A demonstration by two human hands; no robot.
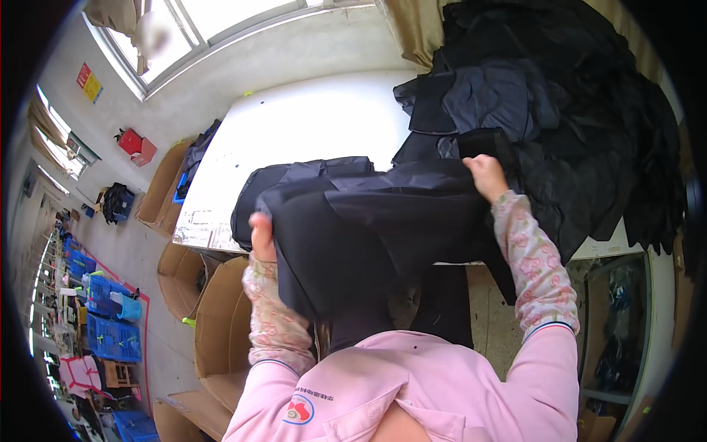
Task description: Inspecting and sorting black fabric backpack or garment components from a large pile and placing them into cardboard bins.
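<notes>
White table (317, 121) with dark garment heap (589, 132), cardboard boxes (223, 320) alongside, black fabric (346, 247) gripped in both hands (262, 237) (487, 177)

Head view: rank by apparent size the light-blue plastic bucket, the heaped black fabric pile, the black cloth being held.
Largest to smallest:
1. heaped black fabric pile
2. held black cloth
3. light-blue plastic bucket
</notes>
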